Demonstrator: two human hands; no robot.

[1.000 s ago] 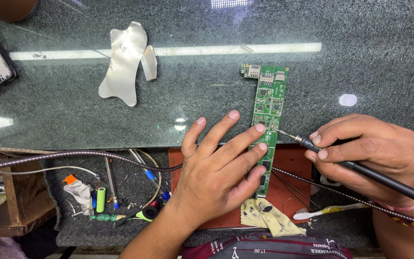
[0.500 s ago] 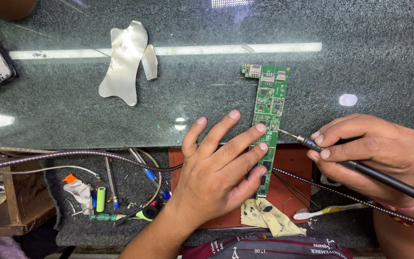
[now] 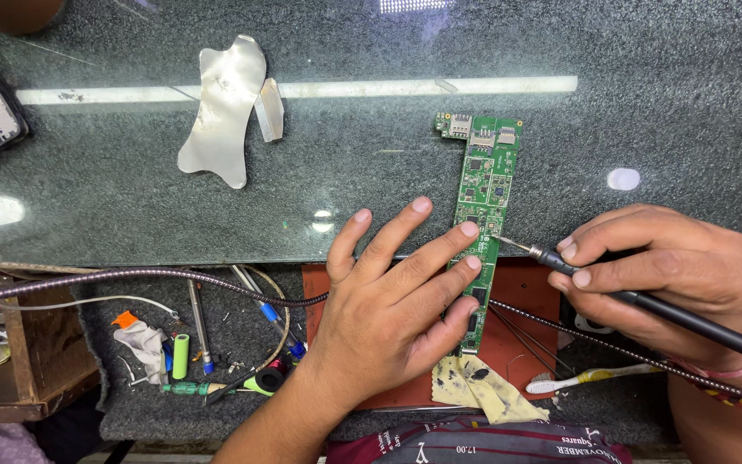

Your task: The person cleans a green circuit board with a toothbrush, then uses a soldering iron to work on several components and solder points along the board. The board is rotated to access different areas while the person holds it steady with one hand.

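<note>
Now pressing flat on the long green L-shaped circuit board (image 3: 484, 202), left hand (image 3: 397, 296) with fingers spread apart, fingertips pinning the board's lower half against the dark speckled stone worktop (image 3: 371, 163). Pinching a slim black soldering iron (image 3: 646, 305) pen-fashion, right hand (image 3: 667, 271) just right of the board, thumb and fingers closed together on the barrel, the metal tip touching or nearly touching the board's right edge about midway along; contact itself too fine to tell. Compared with the view a second ago, hardly shifting at all: same pinning hand, same board position, tip edging only a shade closer to the board's edge, suggesting steady fine work at one spot rather than a change of step. Lying below the board, a red mat (image 3: 517, 292) with a stained yellow cloth (image 3: 478, 387) and a white toothbrush with yellow handle (image 3: 594, 378). Trailing from left of the board across the mat, a braided flexible metal hose (image 3: 130, 277). Resting well up and left of the board, a thin curved silver metal plate (image 3: 221, 107). Sitting far left of the board, a tray of small tools holding a green cylindrical battery (image 3: 180, 356).
</note>
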